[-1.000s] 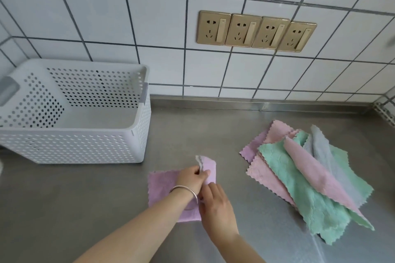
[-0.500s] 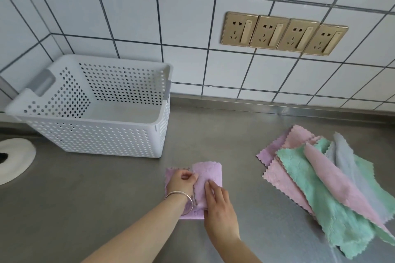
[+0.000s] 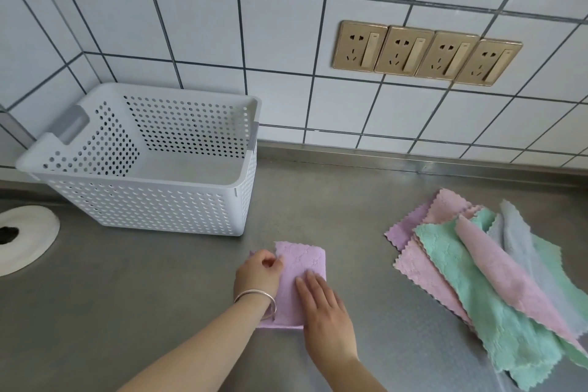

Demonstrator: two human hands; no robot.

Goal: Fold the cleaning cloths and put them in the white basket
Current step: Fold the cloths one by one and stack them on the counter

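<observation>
**Currently: first cloth folded on the surface, basket empty, pile still to do**

Leftmost, the white basket (image 3: 149, 188) stands on the steel surface (image 3: 127, 296) against the tiled wall; its floor shows no cloth, so nothing has been deposited yet.

Just right of and in front of the basket lies the purple cloth (image 3: 297, 283), already doubled over into a narrow rectangle. The left hand (image 3: 257, 274), with a bracelet at the wrist, rests at the cloth's left edge, fingers curled; they appear to pinch the edge layers, though the contact itself is partly hidden. The right hand (image 3: 324, 305) lies flat on the cloth's lower right part, fingers straight and pressing down.

Well to the right, the pile of unfolded cloths (image 3: 496, 289) lies spread in overlapping layers: pink, green, grey and one more purple.

Assessment: the task is at an early stage. One cloth is nearly folded and may need one further fold before transfer to the basket. All cloths in the pile remain to be folded and placed.
</observation>
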